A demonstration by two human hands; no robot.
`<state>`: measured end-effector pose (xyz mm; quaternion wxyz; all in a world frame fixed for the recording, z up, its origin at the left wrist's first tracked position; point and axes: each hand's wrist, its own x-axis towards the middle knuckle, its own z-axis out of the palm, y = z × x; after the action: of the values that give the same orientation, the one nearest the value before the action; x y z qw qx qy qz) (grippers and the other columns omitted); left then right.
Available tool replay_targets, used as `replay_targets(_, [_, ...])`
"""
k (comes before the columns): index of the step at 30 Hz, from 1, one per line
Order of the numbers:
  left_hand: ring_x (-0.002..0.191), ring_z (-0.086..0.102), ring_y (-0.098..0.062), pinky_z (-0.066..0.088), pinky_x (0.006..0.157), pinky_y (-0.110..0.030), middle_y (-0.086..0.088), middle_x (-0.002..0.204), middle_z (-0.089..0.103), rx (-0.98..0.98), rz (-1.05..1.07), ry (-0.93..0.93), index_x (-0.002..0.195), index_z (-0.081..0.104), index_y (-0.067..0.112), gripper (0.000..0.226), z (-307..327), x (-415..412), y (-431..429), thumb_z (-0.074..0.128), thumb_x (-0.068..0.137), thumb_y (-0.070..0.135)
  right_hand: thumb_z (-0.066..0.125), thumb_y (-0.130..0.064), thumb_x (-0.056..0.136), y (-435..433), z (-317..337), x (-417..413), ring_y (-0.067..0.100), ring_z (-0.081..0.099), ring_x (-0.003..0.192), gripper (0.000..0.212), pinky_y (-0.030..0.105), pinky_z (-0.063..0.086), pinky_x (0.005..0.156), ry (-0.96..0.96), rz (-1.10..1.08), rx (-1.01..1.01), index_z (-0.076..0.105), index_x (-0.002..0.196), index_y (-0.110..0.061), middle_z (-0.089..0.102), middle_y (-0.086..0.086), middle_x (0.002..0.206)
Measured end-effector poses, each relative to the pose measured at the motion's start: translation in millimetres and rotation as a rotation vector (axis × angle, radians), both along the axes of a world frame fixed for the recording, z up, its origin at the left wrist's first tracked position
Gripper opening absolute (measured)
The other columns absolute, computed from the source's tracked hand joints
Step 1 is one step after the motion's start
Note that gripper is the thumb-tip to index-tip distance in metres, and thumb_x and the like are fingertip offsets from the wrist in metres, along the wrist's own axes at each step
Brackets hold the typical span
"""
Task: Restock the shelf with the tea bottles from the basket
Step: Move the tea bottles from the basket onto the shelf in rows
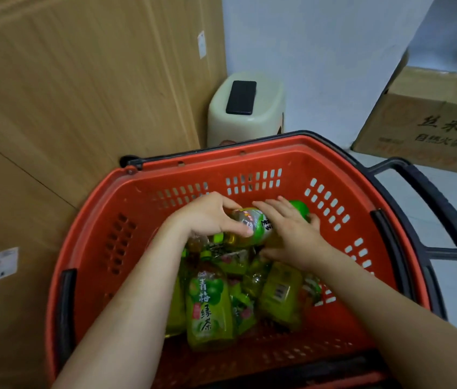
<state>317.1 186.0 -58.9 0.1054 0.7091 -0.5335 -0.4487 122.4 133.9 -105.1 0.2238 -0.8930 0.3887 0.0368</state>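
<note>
Red plastic basket [283, 161] holds the green tea bottles; both hands clasp the top bottle [261, 224], left hand [210, 217] and right hand [291, 234]. Lift straight up, clear of the rim.

Lower tea bottles [210, 307] partly hidden under both forearms; box [429, 119] edge-cropped.

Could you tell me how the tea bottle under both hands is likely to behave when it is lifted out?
The tea bottle looks full, so probably heavy. It lies sideways on others, so it may roll. Its glossy label could be slippery.
</note>
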Motion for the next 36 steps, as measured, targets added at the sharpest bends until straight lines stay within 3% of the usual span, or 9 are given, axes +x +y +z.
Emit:
replay_targets(3, [0.093, 0.065, -0.005, 0.049, 0.092, -0.029, 0.011, 0.096, 0.072, -0.046, 0.062, 0.197, 0.105, 0.072, 0.029, 0.04, 4, 18, 6, 0.076, 0.069, 0.048, 0.072, -0.041, 0.071, -2, 3, 8, 0.019, 0.042, 0.125, 0.077, 0.054, 0.021, 0.108, -0.032, -0.017, -0.171, 0.032, 0.136, -0.035, 0.041, -0.004, 0.128])
replay_targets(5, [0.089, 0.066, -0.011, 0.049, 0.091, -0.035, 0.004, 0.093, 0.074, -0.168, 0.428, 0.406, 0.097, 0.074, 0.024, 0.017, -9, 30, 9, 0.063, 0.086, 0.033, 0.076, -0.041, 0.067, -2, -1, 7, 0.02, 0.053, 0.103, 0.073, 0.043, 0.041, 0.097, -0.061, -0.107, -0.086, 0.038, 0.128, -0.026, 0.041, -0.002, 0.113])
replay_targets(7, [0.084, 0.065, -0.015, 0.05, 0.091, -0.038, -0.001, 0.095, 0.074, -0.186, 0.653, 0.144, 0.089, 0.073, 0.021, 0.018, -41, 41, 11, 0.055, 0.091, 0.024, 0.078, -0.041, 0.066, -5, -6, 2, 0.018, 0.054, 0.088, 0.067, 0.034, 0.05, 0.075, -0.122, -0.226, 0.002, 0.042, 0.12, -0.022, 0.043, -0.002, 0.108])
replay_targets(10, [0.106, 0.059, -0.026, 0.047, 0.092, -0.037, -0.007, 0.118, 0.065, 0.114, 0.457, -0.419, 0.113, 0.062, 0.015, 0.031, -98, 45, 27, 0.057, 0.088, 0.032, 0.078, -0.034, 0.068, -13, -14, -1, 0.016, 0.059, 0.077, 0.059, 0.034, 0.054, 0.067, -0.222, -0.361, 0.13, 0.043, 0.114, -0.022, 0.057, -0.001, 0.097])
replay_targets(14, [0.126, 0.041, -0.029, 0.034, 0.104, -0.052, -0.008, 0.133, 0.049, 0.22, 0.288, -0.587, 0.13, 0.041, 0.015, 0.052, -132, 42, 40, 0.058, 0.087, 0.038, 0.077, -0.048, 0.068, -12, -20, 2, 0.016, 0.063, 0.078, 0.07, 0.037, 0.056, 0.071, -0.221, -0.353, 0.228, 0.038, 0.12, -0.023, 0.059, -0.005, 0.093])
replay_targets(19, [0.125, 0.035, -0.027, 0.032, 0.099, -0.048, -0.005, 0.129, 0.047, 0.222, 0.237, -0.661, 0.127, 0.048, 0.017, 0.067, -129, 55, 32, 0.074, 0.073, 0.047, 0.067, -0.059, 0.073, -11, -24, 3, 0.023, 0.063, 0.09, 0.07, 0.045, 0.053, 0.083, -0.21, -0.354, 0.32, 0.031, 0.123, -0.024, 0.062, 0.001, 0.103])
replay_targets(28, [0.11, 0.055, -0.018, 0.039, 0.086, -0.026, 0.001, 0.12, 0.06, -0.128, 0.583, -0.075, 0.116, 0.061, 0.02, 0.067, -81, 56, 18, 0.089, 0.057, 0.033, 0.067, -0.045, 0.081, -12, -22, 4, 0.017, 0.063, 0.083, 0.073, 0.035, 0.054, 0.075, -0.219, -0.301, 0.372, 0.026, 0.134, -0.019, 0.059, 0.004, 0.104])
replay_targets(33, [0.098, 0.059, -0.015, 0.044, 0.085, -0.027, 0.0, 0.114, 0.063, -0.21, 0.723, 0.184, 0.115, 0.06, 0.014, 0.063, -76, 35, 17, 0.088, 0.059, 0.011, 0.072, -0.045, 0.077, -14, -20, 4, 0.017, 0.062, 0.085, 0.076, 0.032, 0.053, 0.074, -0.258, -0.302, 0.373, 0.028, 0.134, -0.021, 0.06, 0.003, 0.106])
replay_targets(36, [0.103, 0.062, -0.016, 0.047, 0.096, -0.035, -0.002, 0.117, 0.066, -0.214, 0.729, 0.31, 0.122, 0.056, 0.021, 0.085, -84, 15, 17, 0.093, 0.045, 0.024, 0.074, -0.044, 0.075, -15, -20, 3, 0.016, 0.061, 0.087, 0.077, 0.028, 0.05, 0.072, -0.3, -0.322, 0.384, 0.03, 0.134, -0.022, 0.06, 0.001, 0.105])
